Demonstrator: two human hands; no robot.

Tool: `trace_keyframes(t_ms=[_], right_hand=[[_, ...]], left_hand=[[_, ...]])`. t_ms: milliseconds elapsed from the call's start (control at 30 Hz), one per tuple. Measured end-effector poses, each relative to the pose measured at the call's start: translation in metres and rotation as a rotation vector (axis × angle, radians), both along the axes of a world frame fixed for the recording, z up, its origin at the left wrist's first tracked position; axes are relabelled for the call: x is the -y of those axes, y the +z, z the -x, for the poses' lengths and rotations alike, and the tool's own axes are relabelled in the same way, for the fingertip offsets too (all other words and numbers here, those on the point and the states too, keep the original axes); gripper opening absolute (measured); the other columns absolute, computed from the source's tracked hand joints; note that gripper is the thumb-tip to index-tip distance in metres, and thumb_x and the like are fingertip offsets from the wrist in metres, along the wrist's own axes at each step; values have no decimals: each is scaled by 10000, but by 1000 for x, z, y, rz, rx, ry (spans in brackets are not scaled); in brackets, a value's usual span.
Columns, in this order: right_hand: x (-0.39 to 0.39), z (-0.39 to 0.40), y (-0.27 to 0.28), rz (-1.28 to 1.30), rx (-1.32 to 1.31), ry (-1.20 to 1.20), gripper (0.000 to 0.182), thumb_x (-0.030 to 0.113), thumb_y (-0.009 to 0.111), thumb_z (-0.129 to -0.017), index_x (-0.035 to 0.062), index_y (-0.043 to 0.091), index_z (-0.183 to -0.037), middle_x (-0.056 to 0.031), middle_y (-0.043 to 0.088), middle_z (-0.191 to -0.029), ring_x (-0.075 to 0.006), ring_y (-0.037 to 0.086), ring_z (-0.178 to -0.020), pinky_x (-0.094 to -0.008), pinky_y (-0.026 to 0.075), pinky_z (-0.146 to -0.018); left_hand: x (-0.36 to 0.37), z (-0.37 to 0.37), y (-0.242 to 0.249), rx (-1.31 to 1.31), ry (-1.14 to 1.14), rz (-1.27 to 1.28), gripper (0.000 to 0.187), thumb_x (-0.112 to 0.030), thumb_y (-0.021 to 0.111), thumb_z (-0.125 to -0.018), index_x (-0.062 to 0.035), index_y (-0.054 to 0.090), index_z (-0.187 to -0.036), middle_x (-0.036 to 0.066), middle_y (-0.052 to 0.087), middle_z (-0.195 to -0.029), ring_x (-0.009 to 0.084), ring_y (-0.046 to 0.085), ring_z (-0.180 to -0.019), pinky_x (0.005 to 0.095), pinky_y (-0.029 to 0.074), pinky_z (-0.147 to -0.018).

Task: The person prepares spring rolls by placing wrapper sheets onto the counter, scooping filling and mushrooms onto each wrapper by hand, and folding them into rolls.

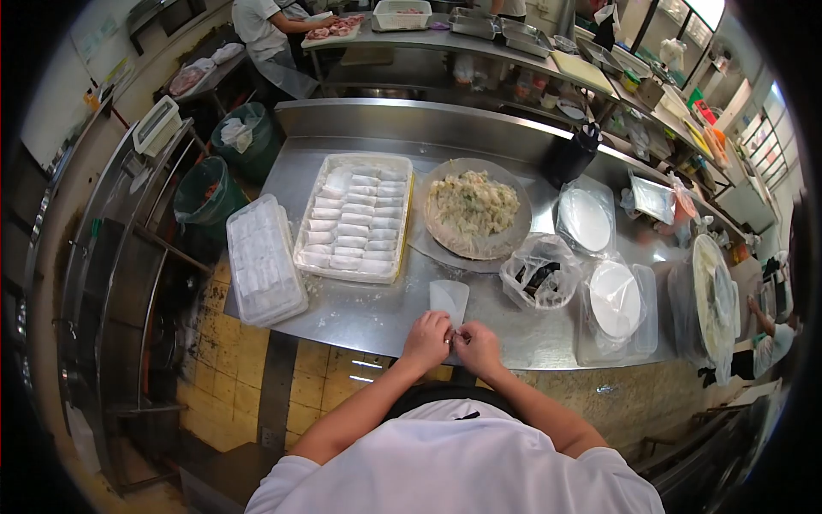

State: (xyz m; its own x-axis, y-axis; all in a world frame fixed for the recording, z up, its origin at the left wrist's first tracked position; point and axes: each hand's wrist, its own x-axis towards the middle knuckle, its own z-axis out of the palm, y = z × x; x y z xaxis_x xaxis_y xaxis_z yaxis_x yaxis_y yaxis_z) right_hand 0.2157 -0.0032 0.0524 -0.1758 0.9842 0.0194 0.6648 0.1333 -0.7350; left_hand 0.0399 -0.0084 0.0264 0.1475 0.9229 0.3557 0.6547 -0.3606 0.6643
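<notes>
A thin white wrapper sheet (449, 298) lies near the front edge of the steel table, its far part flat and its near end under my fingers. My left hand (427, 339) is closed on that near end, fingers curled. Close beside it, my right hand (477, 349) pinches the same end; the fingers hide what is inside the fold. Beyond them is a wide round tray (437, 233) heaped with a pale chopped filling (475, 201) with green bits. A white rectangular tray (406, 214) to the left holds rows of white rolls (353, 230).
A lidded plastic container (264, 261) stands at the table's left end. Right of the filling are a clear-bagged bowl with dark contents (539, 281), stacks of round white sheets (615, 300) and a black bottle (575, 156). Green bins (205, 190) stand left. A co-worker (265, 34) handles meat behind.
</notes>
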Motion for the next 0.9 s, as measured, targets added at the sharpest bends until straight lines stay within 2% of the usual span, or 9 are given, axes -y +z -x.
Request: trace_keyframes(t_ms=[100,200,267,367,500,700,800,900], right_hand=[[-3,-2,1,-110,47,76,115,81,794,-850,34,740,-939,-192,778,-1087,-383,758,-982,-459,613,-856],[-7,-2,3,-254,-20,156,109,59,779,-837,33,731,-931,-199,765,-1212,-402,728,-1113,-476,598,-947],[-15,-5,-1,-317,-38,254,112,39,765,-823,28,729,-929,-196,758,-1261,-408,710,-1172,-483,585,-996],[-22,-8,1,-169,49,420,143,35,744,-799,21,731,-941,-200,753,-1285,-410,700,-1200,-484,575,-1029],[-28,-4,8,-250,113,527,103,49,707,-816,11,695,-911,-200,749,-1259,-404,692,-1188,-480,565,-1049],[-35,-3,6,-251,180,642,171,77,710,-814,-4,719,-965,-190,748,-1243,-390,687,-1206,-469,544,-1082],[-35,-3,5,-251,218,664,214,91,715,-810,-9,726,-999,-188,742,-1258,-386,681,-1217,-468,534,-1096],[-35,-1,5,-254,238,660,234,104,720,-809,-11,726,-1012,-184,734,-1254,-386,673,-1217,-469,527,-1100]], left_hand=[[0,5,-4,-108,-113,119,298,-76,801,-806,-32,684,-1078,178,702,-1237,404,650,-1204,509,526,-1023],[6,13,0,-13,-145,90,402,-44,786,-790,-38,655,-1171,195,688,-1260,417,642,-1224,510,522,-1052],[10,17,-3,88,-116,178,432,-19,737,-792,-36,616,-1206,204,672,-1276,432,628,-1245,508,514,-1078],[13,21,-6,205,-89,245,492,23,675,-789,-32,554,-1263,222,637,-1301,450,606,-1280,504,500,-1114],[14,22,-10,235,-49,232,557,56,634,-782,-30,491,-1314,241,582,-1360,456,585,-1320,499,492,-1136],[14,23,-11,277,-37,150,575,83,623,-763,-27,489,-1311,269,548,-1415,482,559,-1341,506,480,-1153],[14,22,-14,302,-19,162,616,106,644,-747,-17,491,-1331,256,549,-1429,471,583,-1310,488,505,-1145],[13,24,-12,264,-36,131,679,99,650,-736,-12,491,-1387,260,542,-1462,467,573,-1335,485,475,-1193]])
